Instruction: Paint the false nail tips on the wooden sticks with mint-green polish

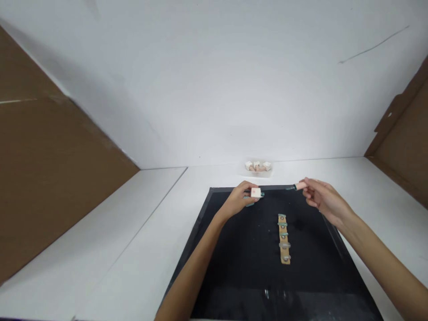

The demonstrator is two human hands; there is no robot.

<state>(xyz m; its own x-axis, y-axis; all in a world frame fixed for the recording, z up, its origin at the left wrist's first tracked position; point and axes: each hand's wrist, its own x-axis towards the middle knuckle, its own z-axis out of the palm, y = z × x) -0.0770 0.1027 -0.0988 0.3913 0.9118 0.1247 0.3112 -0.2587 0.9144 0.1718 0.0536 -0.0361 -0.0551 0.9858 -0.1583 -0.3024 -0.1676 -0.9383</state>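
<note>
My left hand [240, 199] is closed around a small white block [256, 192] with a teal part sticking out to the right, held above the far edge of a black mat [234, 263]. My right hand [320, 198] pinches a pale pink-handled tool [298, 186] whose dark tip points left toward the block. The two hands are apart, with a gap between tip and block. Below them on the mat lies a narrow tan strip [284, 239] carrying several teal and grey fittings in a row.
A clear bag of small white and pink pieces [258, 166] sits on the white table [133, 249] beyond the mat. Brown cardboard walls stand at left [50, 178] and right [404, 147]; a white wall closes the back.
</note>
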